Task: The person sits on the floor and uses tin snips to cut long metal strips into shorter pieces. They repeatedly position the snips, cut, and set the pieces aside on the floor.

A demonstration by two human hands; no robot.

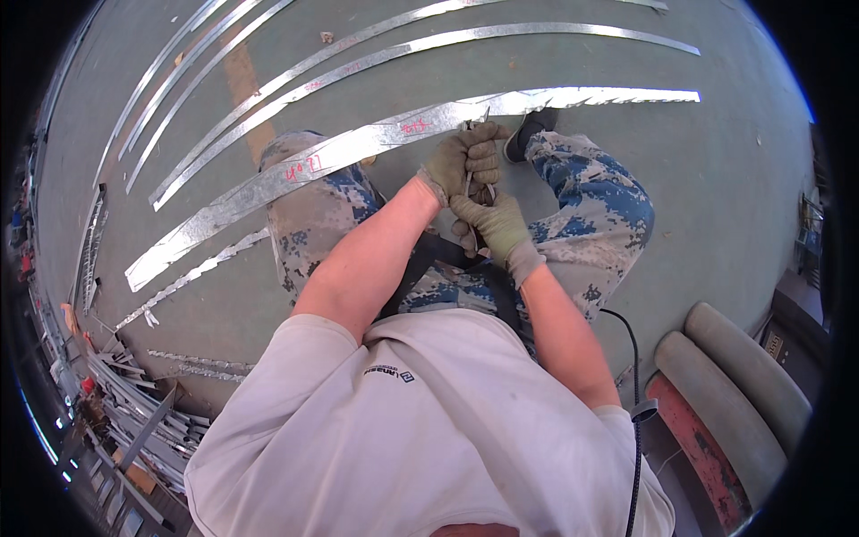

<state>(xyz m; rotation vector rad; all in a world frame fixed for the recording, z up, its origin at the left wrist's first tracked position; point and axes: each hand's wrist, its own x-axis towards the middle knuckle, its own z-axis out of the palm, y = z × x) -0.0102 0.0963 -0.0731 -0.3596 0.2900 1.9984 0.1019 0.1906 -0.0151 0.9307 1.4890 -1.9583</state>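
A long, shiny sheet-metal strip (358, 150) lies in front of me across my knees, slightly curved in view, with red handwriting on it. Toward its right end the near edge is jagged, as if notched. My gloved left hand (465, 161) is closed at that near edge, around the upper part of a metal hand tool (469, 183) with thin handles. Just below, my gloved right hand (494, 222) wraps round the lower end of the handles. The tool's head touches or nearly touches the strip; fingers hide most of it, so snips or pliers I cannot tell.
More metal strips (376, 61) lie on the green floor (716, 188) ahead. Narrow jagged offcuts (192, 279) are at left, near a pile of metal scraps (152, 438). Padded grey cushions (725, 394) stand at lower right. A black cable (636, 376) hangs by my right arm.
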